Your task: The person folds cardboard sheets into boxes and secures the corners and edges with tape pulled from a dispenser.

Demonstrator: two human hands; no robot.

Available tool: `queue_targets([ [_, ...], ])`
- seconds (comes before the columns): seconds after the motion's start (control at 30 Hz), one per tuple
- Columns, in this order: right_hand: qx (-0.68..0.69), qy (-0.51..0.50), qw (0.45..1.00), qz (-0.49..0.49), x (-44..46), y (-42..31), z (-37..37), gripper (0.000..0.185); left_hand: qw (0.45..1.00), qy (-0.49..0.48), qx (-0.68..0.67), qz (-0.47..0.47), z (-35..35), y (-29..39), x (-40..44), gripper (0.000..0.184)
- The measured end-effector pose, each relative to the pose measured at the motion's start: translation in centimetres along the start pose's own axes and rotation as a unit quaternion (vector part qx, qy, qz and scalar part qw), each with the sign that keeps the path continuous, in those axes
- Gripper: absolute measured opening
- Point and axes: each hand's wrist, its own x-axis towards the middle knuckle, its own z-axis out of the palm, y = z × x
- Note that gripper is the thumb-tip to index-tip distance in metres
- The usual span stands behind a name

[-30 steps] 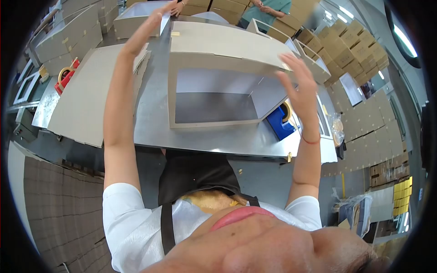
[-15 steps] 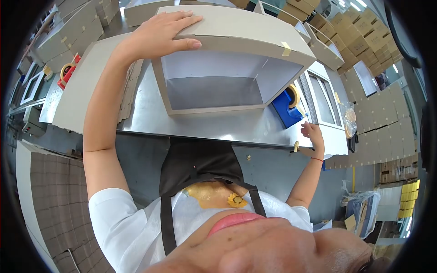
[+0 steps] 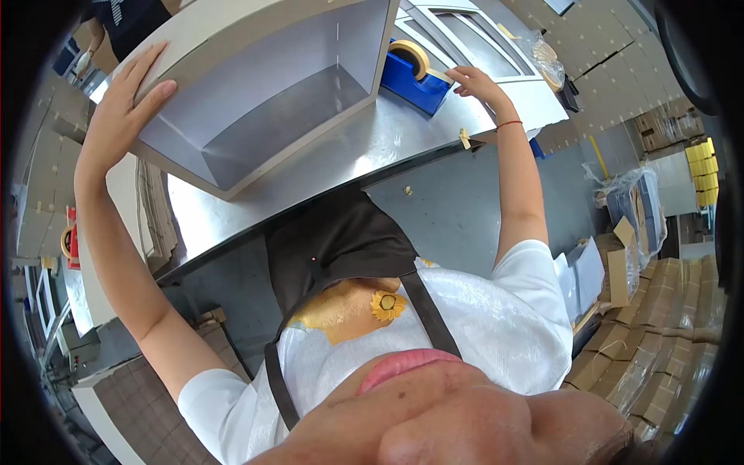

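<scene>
A large grey cardboard box frame [image 3: 291,143] with a white inside stands on the metal table [image 3: 310,167], its open side facing me. My left hand [image 3: 128,105] rests on the box's left upper edge, fingers spread and thumb over the front rim. Beside the box's right end stands a blue tape dispenser [image 3: 415,85] with a roll of tan tape [image 3: 408,56]. My right hand [image 3: 478,87] is at the dispenser's front end, fingers curled and thumb and index finger close together at the tape end. Whether tape is between them is too small to tell.
White window-like frames [image 3: 473,39] lie behind the dispenser. Flat cardboard sheets [image 3: 155,209] are stacked left of the box. A plastic-wrapped roll [image 3: 546,62] sits at the right. Another person [image 3: 128,23] in dark clothes stands at the upper left. Cartons [image 3: 651,325] stand at the lower right.
The view has turned and tilted. My left hand came down onto the box and now sits at its left edge. My right hand went from beside the box to the tape dispenser.
</scene>
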Motion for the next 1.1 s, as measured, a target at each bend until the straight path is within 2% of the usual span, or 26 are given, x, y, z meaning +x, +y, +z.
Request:
queue_targets([
  [0.03,0.018,-0.051,0.998,0.032,0.7,-0.1,-0.2,0.041,0.999,0.0,0.006,0.032,0.4,-0.7,0.1,0.053],
  [0.07,0.038,-0.094,0.995,0.011,1.6,1.0,-0.7,0.033,0.998,0.006,0.018,0.055,0.4,-1.5,0.0,0.053],
  [0.1,0.035,-0.106,0.994,-0.018,2.0,0.9,-1.0,0.03,0.999,0.003,0.019,0.031,0.2,-0.7,-0.2,0.054],
  [0.13,0.002,-0.128,0.992,0.016,2.9,0.9,-1.3,0.025,0.999,-0.01,0.017,0.032,-0.2,-0.3,-0.2,0.055],
  [0.17,-0.012,-0.128,0.991,-0.031,3.5,1.1,-1.1,0.019,0.999,0.007,0.023,0.033,-0.2,0.0,-0.3,0.057],
  [0.2,0.001,-0.145,0.989,0.029,3.8,0.7,-1.2,0.016,0.999,0.02,0.027,0.04,-0.1,0.1,-0.5,0.06],
  [0.23,0.003,-0.135,0.989,0.056,3.3,-0.1,-1.2,0.013,0.998,0.031,0.043,0.032,-0.2,0.2,-0.6,0.06],
  [0.3,-0.001,-0.117,0.992,0.048,3.1,-0.4,-1.2,0.009,0.999,0.02,0.032,0.021,0.0,0.4,-0.5,0.063],
  [0.37,0.091,-0.106,0.99,0.028,3.4,0.3,-1.3,0.01,0.999,0.016,0.037,0.011,-0.2,0.7,-0.4,0.065],
  [0.4,0.174,-0.054,0.983,0.037,2.0,-1.2,-1.4,0.008,0.999,0.014,0.038,0.005,-0.1,0.7,-0.4,0.065],
  [0.43,0.176,-0.057,0.982,0.035,1.6,-1.4,-1.9,0.008,0.999,0.011,0.038,-0.003,-0.1,0.7,-0.5,0.065],
  [0.5,0.123,-0.047,0.991,0.0,1.0,-0.8,-2.5,0.009,0.999,0.011,0.041,-0.002,-0.2,0.8,-0.5,0.065],
  [0.57,0.123,-0.032,0.992,0.016,0.3,0.1,-1.7,0.014,1.0,0.009,0.022,0.02,-0.4,0.8,-0.5,0.064],
  [0.67,-0.026,0.015,0.999,-0.017,0.2,1.9,-1.6,0.02,0.998,0.013,0.011,0.053,-0.5,0.3,-0.3,0.059],
  [0.73,-0.135,0.054,0.989,-0.021,0.2,2.9,-1.2,0.031,0.999,0.008,0.007,0.048,-0.3,0.0,-0.1,0.056],
  [0.77,-0.117,0.037,0.992,0.02,0.6,3.6,-1.0,0.045,0.999,0.001,-0.002,0.047,-0.3,-0.2,0.0,0.054],
  [0.87,-0.01,0.002,1.0,-0.001,0.0,2.8,-0.7,0.04,1.0,0.008,0.013,0.001,-0.2,0.0,0.0,0.056],
  [0.9,-0.009,0.004,1.0,0.006,-0.2,2.9,-0.4,0.04,1.0,0.009,0.012,-0.027,-0.1,0.0,0.0,0.057],
  [1.03,-0.02,0.045,0.999,-0.011,-0.4,3.1,1.1,0.029,0.999,0.013,0.026,-0.031,0.5,-0.5,-0.3,0.058],
  [1.1,-0.202,0.082,0.975,-0.035,-0.3,3.2,1.1,0.025,0.999,0.011,0.03,-0.04,0.4,-0.5,-0.2,0.058],
])
